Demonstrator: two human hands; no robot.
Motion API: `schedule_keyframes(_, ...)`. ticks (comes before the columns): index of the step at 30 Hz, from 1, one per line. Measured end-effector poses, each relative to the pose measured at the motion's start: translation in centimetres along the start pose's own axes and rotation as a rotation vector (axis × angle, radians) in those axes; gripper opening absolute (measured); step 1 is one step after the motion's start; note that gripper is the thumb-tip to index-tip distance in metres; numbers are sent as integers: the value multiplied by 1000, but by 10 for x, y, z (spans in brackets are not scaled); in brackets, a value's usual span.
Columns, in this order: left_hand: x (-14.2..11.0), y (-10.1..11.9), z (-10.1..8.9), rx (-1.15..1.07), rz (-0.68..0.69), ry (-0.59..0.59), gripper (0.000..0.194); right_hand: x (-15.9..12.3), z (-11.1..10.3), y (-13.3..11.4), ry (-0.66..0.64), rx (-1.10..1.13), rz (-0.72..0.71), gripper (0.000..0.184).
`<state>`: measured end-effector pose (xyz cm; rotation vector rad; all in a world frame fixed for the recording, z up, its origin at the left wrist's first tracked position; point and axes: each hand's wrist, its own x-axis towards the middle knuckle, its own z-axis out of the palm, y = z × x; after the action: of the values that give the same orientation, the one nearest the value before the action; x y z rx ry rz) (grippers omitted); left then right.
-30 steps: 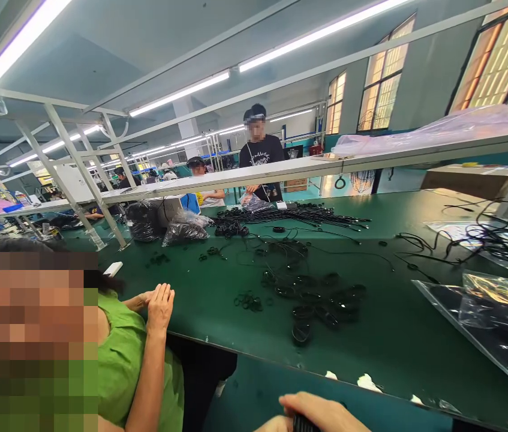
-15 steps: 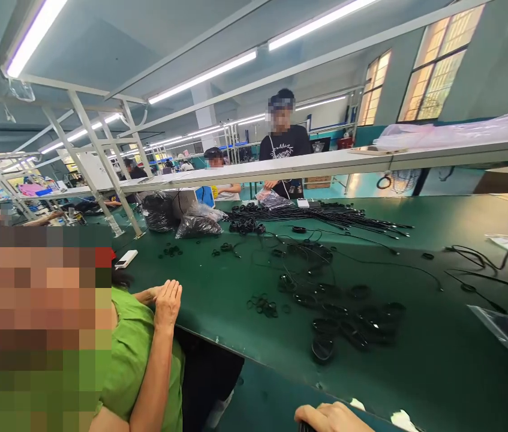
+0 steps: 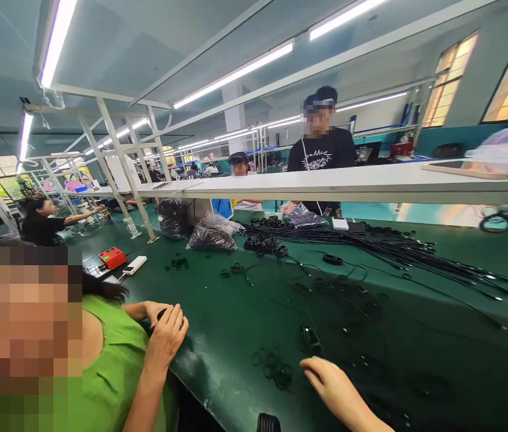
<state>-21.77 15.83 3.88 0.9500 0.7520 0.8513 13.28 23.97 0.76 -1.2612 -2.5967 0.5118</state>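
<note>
My right hand (image 3: 341, 387) reaches in from the lower right over the green table (image 3: 222, 312). Its fingers are partly stretched, thumb side apart, and nothing shows in them. Just left of the fingertips lies a small pile of thin black rings (image 3: 274, 366). A coiled black cable (image 3: 311, 339) rests just beyond the fingers. At the bottom edge stands the top of another black cable coil (image 3: 268, 422); what supports it is cut off. My left hand is outside the picture. More black coils at the right are dim and smeared.
A co-worker in green sits close at left, hands (image 3: 168, 327) around something small and black. Long straight black cables (image 3: 397, 246) lie across the back, below a white shelf (image 3: 289, 183). Bagged parts (image 3: 213, 231), a red box (image 3: 112, 258) and a white device (image 3: 135, 265) stand further left.
My right hand has moved up and forward over the table, away from the dark item beneath its fingers. A cable coil now shows at the bottom edge. The view has turned left.
</note>
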Motion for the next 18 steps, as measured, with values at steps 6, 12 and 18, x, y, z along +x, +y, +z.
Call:
schedule_keyframes(6,-72,98,55,231,351,908,32,58,30,38,110,-285,-63,31)
schedule_keyframes(12,-69,103,97,131,241,926,65,69,42,43,68,-332,-152,30)
schedule_keyframes(18,19,-9,157,-12,124,904,45,62,29,52,-15,-208,-131,28)
